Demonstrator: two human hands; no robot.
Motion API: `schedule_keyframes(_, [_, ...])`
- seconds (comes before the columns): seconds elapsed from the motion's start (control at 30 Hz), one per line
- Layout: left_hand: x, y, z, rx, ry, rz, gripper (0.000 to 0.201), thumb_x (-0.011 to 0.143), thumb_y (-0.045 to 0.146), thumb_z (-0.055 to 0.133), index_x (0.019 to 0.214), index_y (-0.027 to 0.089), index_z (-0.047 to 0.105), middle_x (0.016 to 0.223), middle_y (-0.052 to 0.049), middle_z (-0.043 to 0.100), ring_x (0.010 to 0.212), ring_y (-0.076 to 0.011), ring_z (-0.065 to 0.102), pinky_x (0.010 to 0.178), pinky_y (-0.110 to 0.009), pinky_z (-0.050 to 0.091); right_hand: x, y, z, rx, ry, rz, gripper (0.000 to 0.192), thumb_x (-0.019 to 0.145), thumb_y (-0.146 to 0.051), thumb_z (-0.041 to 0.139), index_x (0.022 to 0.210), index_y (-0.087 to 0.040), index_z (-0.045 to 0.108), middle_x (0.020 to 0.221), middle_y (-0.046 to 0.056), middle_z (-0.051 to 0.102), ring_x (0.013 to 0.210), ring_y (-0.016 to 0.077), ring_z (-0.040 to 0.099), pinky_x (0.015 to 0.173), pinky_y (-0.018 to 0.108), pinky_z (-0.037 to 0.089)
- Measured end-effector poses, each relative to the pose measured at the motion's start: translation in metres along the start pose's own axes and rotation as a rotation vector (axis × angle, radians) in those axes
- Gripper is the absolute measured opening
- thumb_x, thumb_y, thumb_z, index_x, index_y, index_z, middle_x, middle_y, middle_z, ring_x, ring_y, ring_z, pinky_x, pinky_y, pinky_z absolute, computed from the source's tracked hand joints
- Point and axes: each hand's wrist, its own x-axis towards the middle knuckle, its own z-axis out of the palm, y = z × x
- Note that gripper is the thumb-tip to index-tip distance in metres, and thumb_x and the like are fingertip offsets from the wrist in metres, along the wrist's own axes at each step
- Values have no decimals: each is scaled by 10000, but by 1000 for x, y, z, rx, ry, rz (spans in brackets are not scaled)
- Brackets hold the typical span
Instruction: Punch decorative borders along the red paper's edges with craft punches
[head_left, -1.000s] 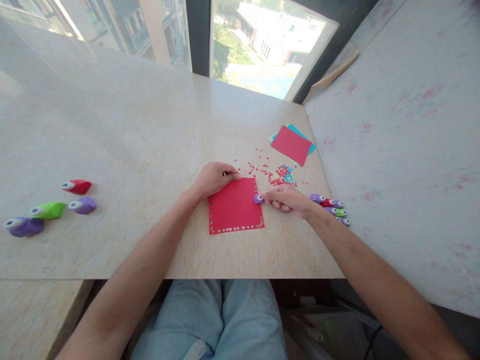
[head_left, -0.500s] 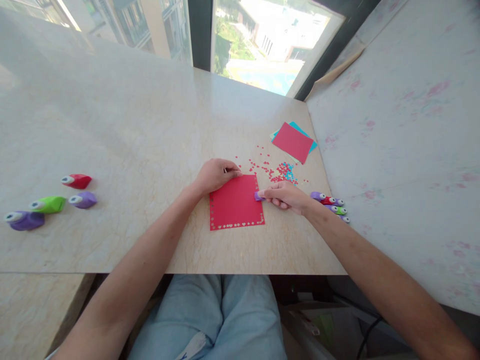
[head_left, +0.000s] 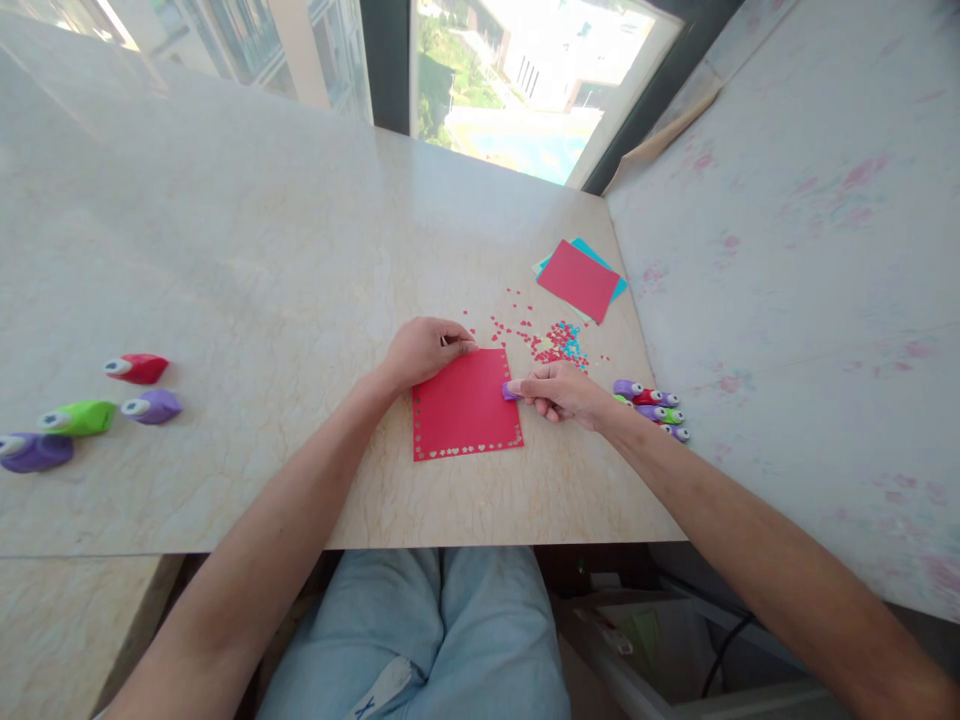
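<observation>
Head camera, looking down at a marble table (head_left: pixel 262 260). A red card (head_left: pixel 463 405) lies near the front edge, hearts punched along its left and bottom borders. The left hand (head_left: pixel 424 350) is curled, fingertips pinning the card's top left corner. The right hand (head_left: pixel 564 392) grips a small purple punch (head_left: pixel 511 391) at the card's right edge. Just right of that hand lies a cluster of small punches (head_left: pixel 651 408), their count unclear. Punched confetti (head_left: pixel 551 343) scatters behind the card, and a paper stack (head_left: pixel 579 280) lies beyond it. Four larger punches (head_left: pixel 82 410) sit far left, with open tabletop between.

Bare forearms, no sleeves; light blue jeans (head_left: pixel 420 640), small white patch at knee.
</observation>
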Motion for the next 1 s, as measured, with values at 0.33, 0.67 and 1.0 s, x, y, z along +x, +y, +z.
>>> schedule_keyframes(0.33, [-2, 2, -4, -18, -42, 31, 288, 844, 419, 609, 895, 183, 766, 816, -49, 732, 686, -149, 595, 626, -248, 412, -2, 4, 1, -11, 26, -35, 401, 698, -495, 778, 631, -155, 575, 494, -41, 541, 354, 35, 420, 312, 155, 233])
schedule_keyframes(0.67, [-13, -1, -25, -298, -35, -88, 522, 686, 492, 763, 1038, 111, 709, 839, -73, 687, 677, -141, 592, 584, -239, 449, -3, 16, 2, 32, 55, -140, 435, 720, -553, 743, 653, -148, 598, 505, -36, 546, 357, 33, 417, 321, 158, 232])
schedule_keyframes(1.0, [-23, -14, -33, -425, -112, -135, 528, 616, 389, 815, 1051, 118, 685, 873, -83, 707, 807, -192, 660, 695, -297, 535, -5, 23, 9, 101, 207, -247, 392, 727, -533, 701, 683, -169, 562, 524, -50, 522, 346, 39, 381, 309, 166, 191])
